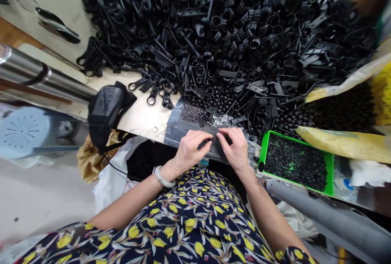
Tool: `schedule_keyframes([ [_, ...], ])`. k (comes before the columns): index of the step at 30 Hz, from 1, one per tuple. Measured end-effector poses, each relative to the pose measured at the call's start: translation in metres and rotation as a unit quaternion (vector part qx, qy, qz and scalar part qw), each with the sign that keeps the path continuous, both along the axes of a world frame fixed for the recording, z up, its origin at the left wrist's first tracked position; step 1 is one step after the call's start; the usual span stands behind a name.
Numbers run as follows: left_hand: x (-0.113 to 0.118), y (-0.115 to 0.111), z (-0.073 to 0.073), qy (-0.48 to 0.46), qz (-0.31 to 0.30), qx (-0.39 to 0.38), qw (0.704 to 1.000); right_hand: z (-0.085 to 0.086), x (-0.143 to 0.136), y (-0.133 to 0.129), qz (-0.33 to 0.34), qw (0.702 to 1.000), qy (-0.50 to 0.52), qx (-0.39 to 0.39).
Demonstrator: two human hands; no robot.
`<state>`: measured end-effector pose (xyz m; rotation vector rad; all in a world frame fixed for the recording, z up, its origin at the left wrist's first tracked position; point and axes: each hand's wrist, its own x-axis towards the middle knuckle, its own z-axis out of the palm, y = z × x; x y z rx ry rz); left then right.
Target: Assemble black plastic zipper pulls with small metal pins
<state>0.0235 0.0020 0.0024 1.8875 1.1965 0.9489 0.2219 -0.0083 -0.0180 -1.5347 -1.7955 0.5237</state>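
My left hand [193, 147] is closed in a pinch above the dark work mat [177, 129], with a small black part [209, 139] at its fingertips; its exact kind is too small to tell. Just to the right, my right hand [236, 147] has thumb and forefinger curled toward each other, close to the left fingertips. Whatever the right fingers hold is too small to make out. Behind the hands lie small silver pins [221, 120], tiny dark brownish pieces [193, 113] and round black beads [220, 98].
A large heap of black plastic parts [214, 28] covers the back of the table. At right stands a green tray [329, 170] of small black pieces, beside a yellow bag [345, 140]. A black mesh pouch [105, 107] hangs at the left edge near a metal post [58, 77].
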Motion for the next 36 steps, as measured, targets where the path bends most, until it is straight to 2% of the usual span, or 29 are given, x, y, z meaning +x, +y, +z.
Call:
schedule_keyframes([
  [3,0.006,-0.002,-0.014,-0.002,0.019,0.014,1.0,-0.003,-0.001,0.01,-0.011,0.999,-0.051,0.011],
  [6,0.007,0.001,-0.019,0.0,0.023,0.024,0.999,-0.006,-0.005,0.019,-0.009,0.994,-0.105,0.014],
  [14,0.001,0.002,-0.024,-0.018,-0.022,0.002,1.0,-0.003,-0.011,0.031,-0.004,0.985,-0.175,-0.011],
  [24,0.008,-0.002,-0.022,0.002,0.005,0.076,0.997,0.001,-0.016,0.031,-0.007,0.944,-0.326,0.054],
  [30,0.005,-0.001,-0.029,-0.006,0.016,0.097,0.995,-0.001,-0.013,0.031,-0.01,0.948,-0.308,0.077],
  [36,0.006,0.0,-0.026,0.003,0.005,0.106,0.994,-0.005,-0.003,0.028,0.011,0.961,-0.266,0.078],
])
